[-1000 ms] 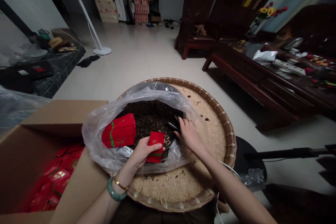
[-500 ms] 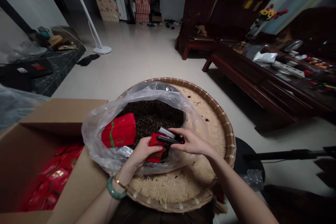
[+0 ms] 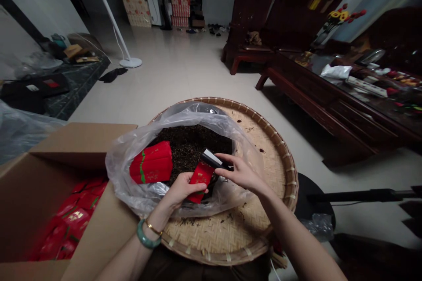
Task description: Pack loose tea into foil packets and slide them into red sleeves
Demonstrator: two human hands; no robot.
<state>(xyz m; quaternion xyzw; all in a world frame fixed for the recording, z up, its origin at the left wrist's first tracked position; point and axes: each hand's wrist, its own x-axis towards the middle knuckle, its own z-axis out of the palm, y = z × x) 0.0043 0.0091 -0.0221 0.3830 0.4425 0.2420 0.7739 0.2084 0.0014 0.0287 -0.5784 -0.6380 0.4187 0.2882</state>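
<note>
My left hand (image 3: 187, 189) grips a small red packet (image 3: 201, 175) with gold print, thumb on its front. My right hand (image 3: 238, 171) is closed around a black handheld bag sealer (image 3: 214, 159) with a pale strip on top. The sealer lies across the packet's upper edge; whether its jaws are pressed fully together I cannot tell. Beneath both hands is an open clear plastic bag (image 3: 120, 153) of dark loose tea leaves (image 3: 189, 138). A stack of flat red packets (image 3: 151, 162) with a green stripe rests on the leaves to the left.
The bag sits in a round woven bamboo tray (image 3: 277, 149) with scattered leaf bits. At left stands an open cardboard box (image 3: 89, 138) holding several red packets (image 3: 74, 219). A black round base with a pole (image 3: 356, 195) is at right, a dark wooden table (image 3: 316, 109) beyond.
The sealer has turned and moved up slightly, from jaws apart over the packet's front to lying across its upper edge. The packet has tilted, showing more of its front.
</note>
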